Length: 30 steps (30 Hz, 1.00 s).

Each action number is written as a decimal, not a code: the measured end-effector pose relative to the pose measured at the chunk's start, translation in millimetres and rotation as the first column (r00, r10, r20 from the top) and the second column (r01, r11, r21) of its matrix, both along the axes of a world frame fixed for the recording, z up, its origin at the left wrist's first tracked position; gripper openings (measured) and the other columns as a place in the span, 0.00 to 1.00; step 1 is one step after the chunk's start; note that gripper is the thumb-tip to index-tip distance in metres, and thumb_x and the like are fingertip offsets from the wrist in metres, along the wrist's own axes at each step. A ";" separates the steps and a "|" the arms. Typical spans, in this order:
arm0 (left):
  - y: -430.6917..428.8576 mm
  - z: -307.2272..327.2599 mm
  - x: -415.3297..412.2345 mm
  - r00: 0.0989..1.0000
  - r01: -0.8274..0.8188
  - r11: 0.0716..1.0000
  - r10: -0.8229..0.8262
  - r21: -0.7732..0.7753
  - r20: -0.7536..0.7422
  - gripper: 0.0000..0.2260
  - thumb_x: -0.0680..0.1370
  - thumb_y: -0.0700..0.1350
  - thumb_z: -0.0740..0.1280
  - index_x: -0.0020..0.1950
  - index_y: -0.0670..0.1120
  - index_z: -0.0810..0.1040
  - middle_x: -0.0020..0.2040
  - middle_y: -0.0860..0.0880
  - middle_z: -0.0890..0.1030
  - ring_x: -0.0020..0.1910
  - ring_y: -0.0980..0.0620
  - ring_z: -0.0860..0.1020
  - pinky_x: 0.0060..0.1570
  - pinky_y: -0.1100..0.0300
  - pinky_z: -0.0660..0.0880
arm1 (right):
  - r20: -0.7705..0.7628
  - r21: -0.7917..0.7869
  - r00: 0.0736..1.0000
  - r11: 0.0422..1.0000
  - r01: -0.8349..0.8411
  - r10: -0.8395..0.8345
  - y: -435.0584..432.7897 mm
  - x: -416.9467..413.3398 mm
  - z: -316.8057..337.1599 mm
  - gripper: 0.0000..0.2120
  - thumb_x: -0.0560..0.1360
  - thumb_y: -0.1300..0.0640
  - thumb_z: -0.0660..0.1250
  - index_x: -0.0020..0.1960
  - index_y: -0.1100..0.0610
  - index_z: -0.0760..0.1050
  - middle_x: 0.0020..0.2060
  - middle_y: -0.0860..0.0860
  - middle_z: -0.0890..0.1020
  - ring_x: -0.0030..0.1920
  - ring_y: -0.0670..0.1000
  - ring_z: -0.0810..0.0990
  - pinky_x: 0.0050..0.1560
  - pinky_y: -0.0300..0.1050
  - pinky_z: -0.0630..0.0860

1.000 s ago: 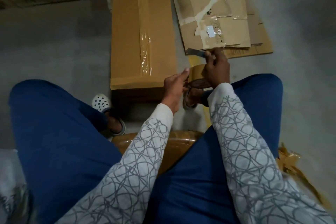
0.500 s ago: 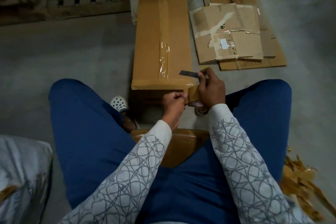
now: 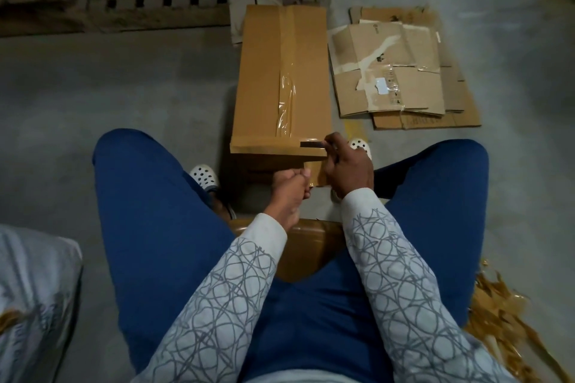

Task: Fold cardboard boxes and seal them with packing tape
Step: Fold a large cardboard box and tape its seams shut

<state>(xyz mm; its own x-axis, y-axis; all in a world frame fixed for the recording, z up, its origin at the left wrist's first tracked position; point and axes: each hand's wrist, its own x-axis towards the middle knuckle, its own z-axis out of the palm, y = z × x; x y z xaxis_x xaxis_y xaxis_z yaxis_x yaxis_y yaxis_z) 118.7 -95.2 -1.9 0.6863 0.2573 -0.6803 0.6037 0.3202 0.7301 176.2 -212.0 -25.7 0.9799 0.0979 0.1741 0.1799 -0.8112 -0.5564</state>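
Floor (image 3: pixel 124 87) of concrete beneath cardboard box (image 3: pixel 264 71)

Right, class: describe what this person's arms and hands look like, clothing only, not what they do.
The left sleeve and right sleeve are long, pale grey-white, printed all over with thin dark grey loops that overlap like scribbled circles. Each ends in a plainer pale cuff at the wrist. The left hand and right hand are bare, without gloves.
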 end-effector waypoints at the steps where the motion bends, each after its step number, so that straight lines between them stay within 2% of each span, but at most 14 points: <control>1: 1.1 1.8 0.4 1.000 0.003 1.000 -0.003 -0.006 0.005 0.07 0.83 0.39 0.64 0.46 0.43 0.79 0.36 0.48 0.74 0.36 0.54 0.70 0.37 0.61 0.70 | 0.018 -0.005 1.000 1.000 0.010 -0.009 0.7 0.5 -0.8 0.06 0.82 0.50 0.62 0.57 0.48 0.75 0.35 0.55 0.77 0.36 0.59 0.76 0.35 0.46 0.73; 5: 5.8 8.2 0.7 1.000 0.020 1.000 -0.020 -0.019 0.015 0.06 0.83 0.40 0.65 0.48 0.43 0.79 0.37 0.48 0.75 0.36 0.55 0.71 0.37 0.62 0.70 | 0.101 -0.043 0.994 0.998 0.041 -0.037 6.8 0.5 -3.0 0.07 0.81 0.50 0.64 0.55 0.53 0.77 0.31 0.51 0.71 0.36 0.59 0.75 0.34 0.48 0.73; 7: 9.4 12.1 -0.6 0.998 0.052 0.999 -0.052 0.007 0.022 0.05 0.83 0.41 0.65 0.51 0.42 0.79 0.39 0.48 0.76 0.37 0.55 0.72 0.37 0.62 0.72 | 0.048 -0.033 0.997 0.998 0.060 -0.058 7.3 2.9 -7.9 0.07 0.82 0.49 0.63 0.55 0.51 0.76 0.32 0.50 0.73 0.37 0.58 0.76 0.36 0.47 0.72; 10: 19.6 22.0 -0.1 0.995 0.098 0.992 -0.100 0.078 0.024 0.05 0.81 0.43 0.70 0.53 0.43 0.80 0.43 0.48 0.80 0.40 0.56 0.76 0.35 0.66 0.74 | -0.162 0.119 0.985 0.989 0.086 -0.066 8.5 9.0 -11.9 0.08 0.82 0.44 0.61 0.54 0.46 0.76 0.38 0.49 0.79 0.42 0.55 0.79 0.44 0.46 0.76; 13: 33.1 34.6 6.0 0.985 0.159 0.967 -0.170 0.199 0.039 0.04 0.77 0.43 0.74 0.50 0.45 0.81 0.47 0.49 0.83 0.46 0.56 0.80 0.36 0.67 0.74 | -0.198 0.297 0.980 0.952 0.080 -0.020 12.3 16.1 -10.1 0.09 0.82 0.47 0.64 0.53 0.50 0.80 0.42 0.48 0.81 0.45 0.51 0.80 0.46 0.44 0.75; 15: 46.9 42.3 13.6 0.967 0.232 0.922 -0.253 0.309 0.028 0.04 0.77 0.42 0.74 0.48 0.47 0.80 0.48 0.50 0.83 0.49 0.55 0.80 0.38 0.66 0.74 | -0.195 0.338 0.980 0.935 0.106 -0.040 13.5 24.6 -11.5 0.10 0.81 0.47 0.66 0.54 0.51 0.82 0.44 0.50 0.82 0.47 0.52 0.80 0.47 0.45 0.75; 17: 69.8 50.5 25.4 0.935 0.331 0.840 -0.354 0.430 -0.027 0.05 0.76 0.43 0.75 0.48 0.47 0.80 0.48 0.51 0.82 0.48 0.56 0.79 0.39 0.65 0.73 | -0.227 0.314 0.970 0.937 0.155 -0.085 13.7 35.7 -16.1 0.13 0.81 0.46 0.67 0.56 0.52 0.84 0.46 0.52 0.82 0.48 0.51 0.79 0.46 0.43 0.73; 20: 112.0 59.4 49.5 0.885 0.444 0.708 -0.442 0.549 -0.146 0.06 0.75 0.44 0.76 0.50 0.46 0.81 0.49 0.49 0.83 0.50 0.51 0.81 0.51 0.54 0.80 | -0.318 0.292 0.944 0.938 0.189 -0.091 14.9 54.4 -19.2 0.15 0.80 0.44 0.67 0.57 0.53 0.84 0.46 0.51 0.83 0.47 0.50 0.80 0.41 0.39 0.70; 21: 124.2 63.3 56.6 0.873 0.464 0.674 -0.458 0.575 -0.168 0.06 0.74 0.43 0.76 0.49 0.46 0.81 0.49 0.49 0.83 0.51 0.49 0.81 0.54 0.50 0.81 | -0.354 0.327 0.932 0.923 0.201 -0.078 16.0 61.0 -18.8 0.14 0.80 0.45 0.68 0.57 0.54 0.84 0.45 0.51 0.84 0.45 0.50 0.81 0.40 0.39 0.72; 23: 145.6 69.8 70.2 0.872 0.461 0.638 -0.456 0.617 -0.179 0.05 0.74 0.40 0.76 0.45 0.47 0.80 0.48 0.47 0.83 0.50 0.48 0.82 0.54 0.49 0.81 | -0.423 0.421 0.904 0.872 0.249 -0.053 18.5 74.3 -20.0 0.12 0.80 0.49 0.70 0.55 0.55 0.85 0.42 0.50 0.85 0.42 0.49 0.82 0.43 0.44 0.77; 25: 163.9 70.4 82.8 0.904 0.392 0.691 -0.411 0.607 -0.116 0.08 0.74 0.38 0.76 0.43 0.46 0.79 0.46 0.47 0.82 0.47 0.48 0.82 0.50 0.52 0.81 | -0.470 0.474 0.882 0.830 0.294 -0.044 21.2 85.0 -23.4 0.11 0.79 0.51 0.71 0.55 0.57 0.84 0.38 0.49 0.85 0.37 0.46 0.81 0.41 0.45 0.78; 27: 180.6 61.5 88.8 0.955 0.246 0.817 -0.296 0.521 0.013 0.09 0.73 0.36 0.76 0.42 0.45 0.77 0.44 0.47 0.81 0.43 0.49 0.81 0.45 0.54 0.80 | -0.491 0.484 0.870 0.817 0.313 -0.042 25.1 92.2 -27.7 0.11 0.79 0.52 0.71 0.56 0.58 0.84 0.38 0.49 0.84 0.36 0.46 0.80 0.39 0.42 0.77; 29: 194.6 43.2 90.5 0.989 0.025 0.935 -0.075 0.353 0.128 0.09 0.73 0.33 0.75 0.44 0.43 0.77 0.43 0.45 0.81 0.42 0.47 0.82 0.42 0.55 0.81 | -0.498 0.479 0.866 0.818 0.319 -0.046 28.7 98.2 -31.8 0.09 0.79 0.52 0.71 0.55 0.55 0.84 0.39 0.49 0.85 0.38 0.47 0.82 0.39 0.41 0.78; 30: 199.9 34.0 90.5 0.989 -0.080 0.963 0.045 0.256 0.138 0.09 0.72 0.30 0.73 0.45 0.42 0.77 0.43 0.44 0.81 0.42 0.47 0.82 0.39 0.57 0.80 | -0.500 0.479 0.865 0.816 0.323 -0.049 30.5 101.3 -33.9 0.07 0.79 0.52 0.71 0.53 0.53 0.84 0.40 0.49 0.85 0.38 0.47 0.82 0.40 0.42 0.79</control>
<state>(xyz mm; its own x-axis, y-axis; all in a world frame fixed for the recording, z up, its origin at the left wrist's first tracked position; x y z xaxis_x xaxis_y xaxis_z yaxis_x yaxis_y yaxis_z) 209.2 104.7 32.1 0.7409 0.4591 -0.4902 0.4832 0.1425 0.8638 277.5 -181.5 -59.6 0.9459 -0.0684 -0.3172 -0.3204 -0.3503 -0.8801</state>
